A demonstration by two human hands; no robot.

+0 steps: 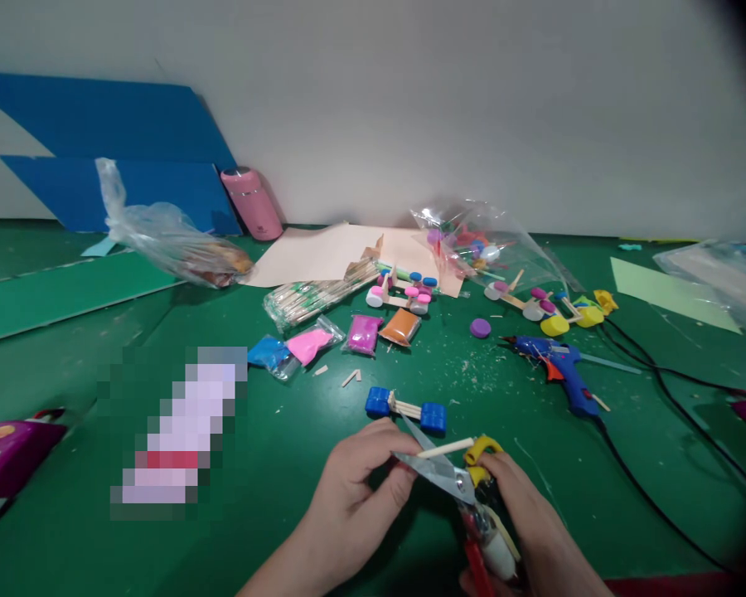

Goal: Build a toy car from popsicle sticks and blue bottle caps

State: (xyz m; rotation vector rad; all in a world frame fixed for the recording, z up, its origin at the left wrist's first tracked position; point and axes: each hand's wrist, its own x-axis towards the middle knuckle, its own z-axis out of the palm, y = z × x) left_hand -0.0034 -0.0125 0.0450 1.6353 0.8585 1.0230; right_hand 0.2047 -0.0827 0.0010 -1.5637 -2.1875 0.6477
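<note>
My left hand [361,491] pinches one end of a narrow pale wooden stick [448,448] between thumb and fingertips. The fingers of my right hand [531,514] are around the handles of a pair of scissors [443,471]. The scissor blades are spread, with the stick between them close to my left fingertips. A yellow handle loop shows at the top, while red and white parts below are partly hidden by my right hand. Just beyond my hands lies a small piece [405,408] of wooden sticks with blue bottle caps at both ends.
A blue glue gun [556,365] with a black cord lies at right. Clay packets [365,334], a bundle of sticks [320,292] and cap-and-stick models [401,292] are farther back. A pink bottle [253,203] stands near the wall; a purple power strip [18,452] is at left.
</note>
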